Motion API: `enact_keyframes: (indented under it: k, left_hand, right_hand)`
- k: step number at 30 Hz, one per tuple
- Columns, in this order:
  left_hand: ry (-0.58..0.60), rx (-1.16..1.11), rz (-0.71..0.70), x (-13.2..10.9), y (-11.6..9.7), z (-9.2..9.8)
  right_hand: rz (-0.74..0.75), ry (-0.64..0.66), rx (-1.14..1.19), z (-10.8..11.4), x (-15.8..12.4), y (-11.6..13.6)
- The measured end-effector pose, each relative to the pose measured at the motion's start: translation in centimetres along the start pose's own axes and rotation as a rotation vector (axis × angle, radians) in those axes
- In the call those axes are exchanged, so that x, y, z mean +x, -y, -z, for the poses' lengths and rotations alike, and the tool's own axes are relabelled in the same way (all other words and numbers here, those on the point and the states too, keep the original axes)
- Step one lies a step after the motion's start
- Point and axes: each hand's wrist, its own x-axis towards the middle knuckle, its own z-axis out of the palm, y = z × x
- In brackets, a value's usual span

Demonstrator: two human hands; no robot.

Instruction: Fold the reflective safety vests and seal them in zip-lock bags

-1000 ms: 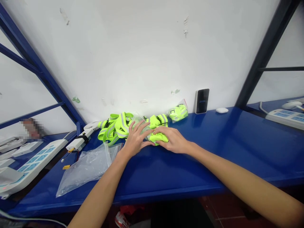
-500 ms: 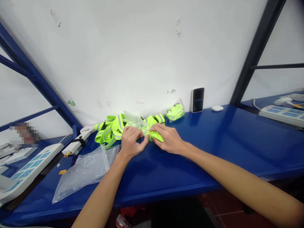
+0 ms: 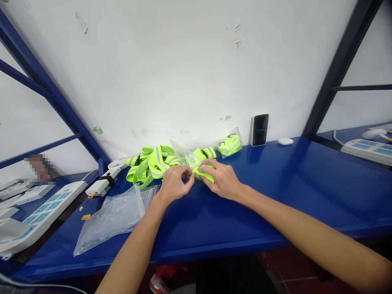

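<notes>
A folded neon-yellow reflective strap (image 3: pixel 204 174) lies on the blue bench (image 3: pixel 275 192) partly inside a clear plastic bag (image 3: pixel 183 154). My left hand (image 3: pixel 175 185) pinches the bag's edge, fingers curled. My right hand (image 3: pixel 222 181) rests over the folded strap and grips it, fingertips meeting those of the left hand. A loose heap of the same neon straps (image 3: pixel 150 163) sits just behind my left hand, against the wall.
Empty clear bags (image 3: pixel 113 216) lie at the left. A bagged strap (image 3: pixel 229 145), a dark phone (image 3: pixel 260 130) leaning on the wall and a white earbud case (image 3: pixel 285 141) stand behind. Power strips (image 3: pixel 39 210) and a small white fan (image 3: pixel 118 162) are at the left; another strip (image 3: pixel 367 149) far right.
My left hand has gone from lying flat on the bag to a curled pinch at its edge. My right hand has stayed on the folded strap.
</notes>
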Motion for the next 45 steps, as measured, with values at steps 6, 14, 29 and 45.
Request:
enact_keyframes:
  k: [6,14,29,45]
  left_hand:
    - [0.079,-0.084,-0.013,-0.2,0.2,0.2]
    - [-0.101,0.082,0.104,-0.4,0.4,-1.4]
    - [-0.212,0.212,-0.032,-0.4,-0.8,-3.5]
    - [0.002,0.041,0.297,-0.1,-1.6,-3.5]
  right_hand:
    - [-0.002,-0.018,0.007,-0.2,-0.2,0.5]
    - [-0.08,-0.098,0.079,-0.3,0.0,1.2]
    - [-0.215,0.09,-0.062,0.4,0.9,1.6]
    - [-0.509,-0.33,0.593,0.3,1.9,-1.3]
